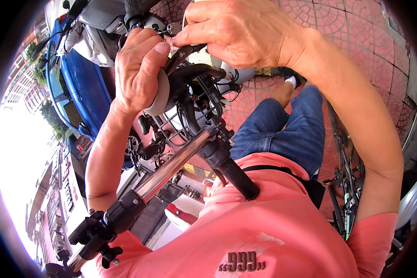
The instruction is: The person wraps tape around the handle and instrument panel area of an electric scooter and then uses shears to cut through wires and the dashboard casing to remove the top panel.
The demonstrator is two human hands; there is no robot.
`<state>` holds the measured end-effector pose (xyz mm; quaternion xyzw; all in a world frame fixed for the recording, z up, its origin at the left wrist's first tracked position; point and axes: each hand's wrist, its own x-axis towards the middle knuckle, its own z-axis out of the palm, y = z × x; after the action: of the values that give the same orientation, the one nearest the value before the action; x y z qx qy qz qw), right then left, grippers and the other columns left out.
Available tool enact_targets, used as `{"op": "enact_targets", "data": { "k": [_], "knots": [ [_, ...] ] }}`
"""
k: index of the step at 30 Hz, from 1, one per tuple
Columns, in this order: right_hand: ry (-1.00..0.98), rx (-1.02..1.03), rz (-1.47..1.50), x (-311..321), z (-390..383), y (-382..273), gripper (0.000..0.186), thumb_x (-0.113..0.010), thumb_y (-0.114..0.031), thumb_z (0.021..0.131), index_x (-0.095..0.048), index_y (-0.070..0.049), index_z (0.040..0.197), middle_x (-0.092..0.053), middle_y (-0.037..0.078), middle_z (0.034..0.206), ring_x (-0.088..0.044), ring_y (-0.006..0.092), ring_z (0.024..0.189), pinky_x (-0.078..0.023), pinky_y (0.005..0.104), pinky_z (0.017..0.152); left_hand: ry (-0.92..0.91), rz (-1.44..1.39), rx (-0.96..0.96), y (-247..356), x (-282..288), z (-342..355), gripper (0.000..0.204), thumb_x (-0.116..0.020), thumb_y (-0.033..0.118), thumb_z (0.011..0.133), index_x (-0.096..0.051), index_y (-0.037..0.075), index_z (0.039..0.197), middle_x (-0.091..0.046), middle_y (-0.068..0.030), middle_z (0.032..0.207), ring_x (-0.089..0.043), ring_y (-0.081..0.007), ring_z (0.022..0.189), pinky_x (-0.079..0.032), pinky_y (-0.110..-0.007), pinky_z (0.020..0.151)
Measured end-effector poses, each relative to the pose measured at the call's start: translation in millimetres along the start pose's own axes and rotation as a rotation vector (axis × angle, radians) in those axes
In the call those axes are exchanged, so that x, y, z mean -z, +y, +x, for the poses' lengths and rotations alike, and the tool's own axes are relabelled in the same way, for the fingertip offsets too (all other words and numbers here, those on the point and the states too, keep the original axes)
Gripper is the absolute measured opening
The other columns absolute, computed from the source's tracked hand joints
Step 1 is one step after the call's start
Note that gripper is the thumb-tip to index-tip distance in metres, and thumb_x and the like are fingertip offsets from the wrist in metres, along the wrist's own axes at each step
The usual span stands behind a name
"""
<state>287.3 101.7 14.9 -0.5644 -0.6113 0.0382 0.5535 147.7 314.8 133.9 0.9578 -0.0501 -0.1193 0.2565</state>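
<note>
My left hand (pixel 136 74) is closed around a pale grey rounded housing (pixel 160 95) on the handlebar of a bike, its thumb lying along the top. From the upper right my right hand (pixel 238 34) reaches across with curled fingers, its fingertips close to a small metal piece (pixel 173 28). What those fingertips pinch is hidden. Between the hands lies a black lever (pixel 180 56), joined to the dark handlebar (pixel 199 72). Below it are a wire basket (pixel 173 125) and a black handgrip (pixel 238 178) that points toward my shirt.
A shiny metal pole (pixel 164 164) with black clamps crosses at lower left. A blue car (pixel 85 81) and a grey scooter (pixel 95 18) stand on the left. Another bicycle (pixel 345 190) is at my right. Red patterned paving (pixel 356 55) covers the ground.
</note>
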Motion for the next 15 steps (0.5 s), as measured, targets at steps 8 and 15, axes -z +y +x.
{"op": "enact_targets", "data": {
  "k": [8, 15],
  "knots": [
    [-0.206, -0.445, -0.076, 59, -32, -12, 0.034, -0.063, -0.005, 0.085, -0.076, 0.002, 0.115, -0.071, 0.02, 0.097, -0.069, 0.0381, 0.096, -0.056, 0.0483, 0.085, 0.045, 0.0, 0.031, 10, -4, -7, 0.033, -0.054, 0.019, 0.109, -0.056, 0.002, 0.08, -0.053, -0.0119, 0.081, -0.047, -0.034, 0.081, -0.041, -0.044, 0.079],
    [-0.299, -0.204, -0.034, 35, -26, -54, 0.048, -0.075, -0.006, 0.081, -0.076, 0.002, 0.128, -0.065, 0.015, 0.103, -0.065, 0.0379, 0.1, -0.054, 0.0486, 0.09, 0.035, 0.008, 0.022, 7, -2, -12, 0.033, -0.052, 0.02, 0.108, -0.057, 0.002, 0.081, -0.052, -0.0123, 0.081, -0.047, -0.0349, 0.082, -0.041, -0.044, 0.08]
  ]
}}
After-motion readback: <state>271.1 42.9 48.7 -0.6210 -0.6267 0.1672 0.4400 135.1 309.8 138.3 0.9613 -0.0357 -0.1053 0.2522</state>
